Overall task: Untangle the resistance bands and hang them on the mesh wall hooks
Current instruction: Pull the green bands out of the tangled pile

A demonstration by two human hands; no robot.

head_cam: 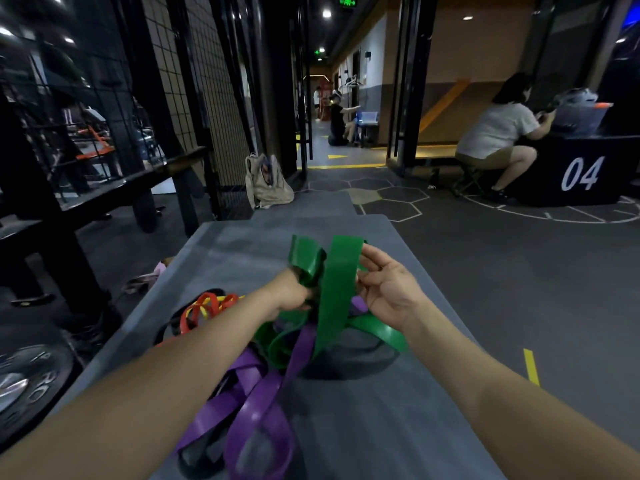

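Observation:
A wide green resistance band (337, 282) is lifted above a grey mat (381, 427). My left hand (292, 292) grips one folded loop of it, fingers hidden under the band. My right hand (386, 285) pinches a neighbouring strand between thumb and fingers. A purple band (256, 410) hangs tangled through the green one and trails toward me on the mat. Red and yellow bands (207, 308) lie knotted with a black one at the mat's left side. The black mesh wall (86, 98) stands at the left.
A black bench (138, 181) runs along the mesh wall. A beige bag (268, 183) leans at the far end of the mat. A weight plate (24, 382) lies at the lower left. A person sits at a black box marked 04 (581, 173) on the right.

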